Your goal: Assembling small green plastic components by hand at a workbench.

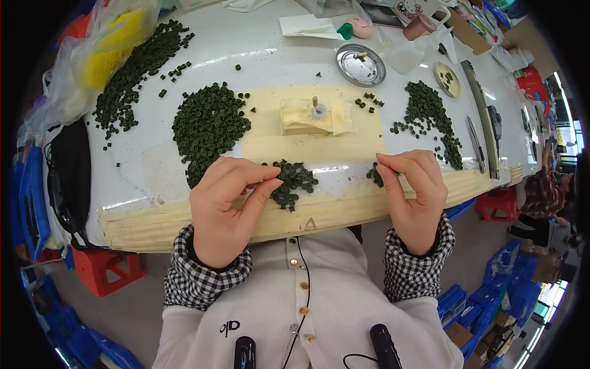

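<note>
My left hand (224, 209) is closed in a pinch at the left side of a small heap of dark green cap-like pieces (295, 181) by the table's near edge. Whatever lies between its thumb and forefinger is too small to make out. Farther right, my right hand (418, 194) also pinches, its fingertips just above a few green pieces (374, 174); what it holds cannot be told. Beyond and between the hands stands a small block wrapped in cream tape (301, 126), with a small clear cup (319, 111) and a brown peg (314, 101) on top.
A large green heap (209, 126) lies left of the block, another (141, 67) farther left, a third (427, 111) at right. A round metal lid (361, 65), a small dish (447, 80), tweezers (475, 142) and a long metal strip (482, 117) lie around. Tape pads the near edge (344, 212).
</note>
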### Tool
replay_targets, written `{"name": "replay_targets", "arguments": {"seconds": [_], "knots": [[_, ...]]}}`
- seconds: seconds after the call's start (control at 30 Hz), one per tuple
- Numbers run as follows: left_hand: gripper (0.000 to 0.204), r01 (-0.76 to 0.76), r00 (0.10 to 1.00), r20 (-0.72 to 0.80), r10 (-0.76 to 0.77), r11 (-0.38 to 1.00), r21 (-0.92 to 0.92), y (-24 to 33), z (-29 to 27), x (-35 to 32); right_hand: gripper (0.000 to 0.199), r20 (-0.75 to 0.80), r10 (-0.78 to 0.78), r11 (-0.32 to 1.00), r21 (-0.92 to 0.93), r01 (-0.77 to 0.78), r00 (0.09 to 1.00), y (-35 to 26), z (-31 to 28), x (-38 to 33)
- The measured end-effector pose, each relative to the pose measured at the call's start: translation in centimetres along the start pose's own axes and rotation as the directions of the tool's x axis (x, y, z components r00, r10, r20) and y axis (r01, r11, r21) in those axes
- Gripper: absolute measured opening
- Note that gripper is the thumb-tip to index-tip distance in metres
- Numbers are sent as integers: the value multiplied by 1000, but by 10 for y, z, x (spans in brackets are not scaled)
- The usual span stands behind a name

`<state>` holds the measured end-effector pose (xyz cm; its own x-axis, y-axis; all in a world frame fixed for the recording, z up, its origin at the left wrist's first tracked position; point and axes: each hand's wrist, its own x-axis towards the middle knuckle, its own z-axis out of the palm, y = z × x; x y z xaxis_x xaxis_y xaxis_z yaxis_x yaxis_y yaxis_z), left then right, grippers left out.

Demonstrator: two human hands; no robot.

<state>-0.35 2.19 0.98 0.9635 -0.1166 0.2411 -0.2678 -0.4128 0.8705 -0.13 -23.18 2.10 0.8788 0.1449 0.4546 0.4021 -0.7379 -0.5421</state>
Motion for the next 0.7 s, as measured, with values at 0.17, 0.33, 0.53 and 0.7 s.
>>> {"name": "replay_targets", "arguments": {"seconds": [0.17,0.33,0.53,0.7], "knots": [[16,-178,984,19,179,951,251,-9,3,-1,22,50,24,977,-211,-13,998,6,-4,-13],[16,-209,976,15,216,927,312,-8,5,1,23,27,91,988,-124,-87,996,5,13,-18],[14,-137,989,-13,146,953,272,-7,6,-2,21,16,53,999,2,-53,998,3,13,-13],[11,-117,989,-62,136,963,243,-3,4,-2,22,-143,54,974,-209,-83,988,58,-21,1]]}}
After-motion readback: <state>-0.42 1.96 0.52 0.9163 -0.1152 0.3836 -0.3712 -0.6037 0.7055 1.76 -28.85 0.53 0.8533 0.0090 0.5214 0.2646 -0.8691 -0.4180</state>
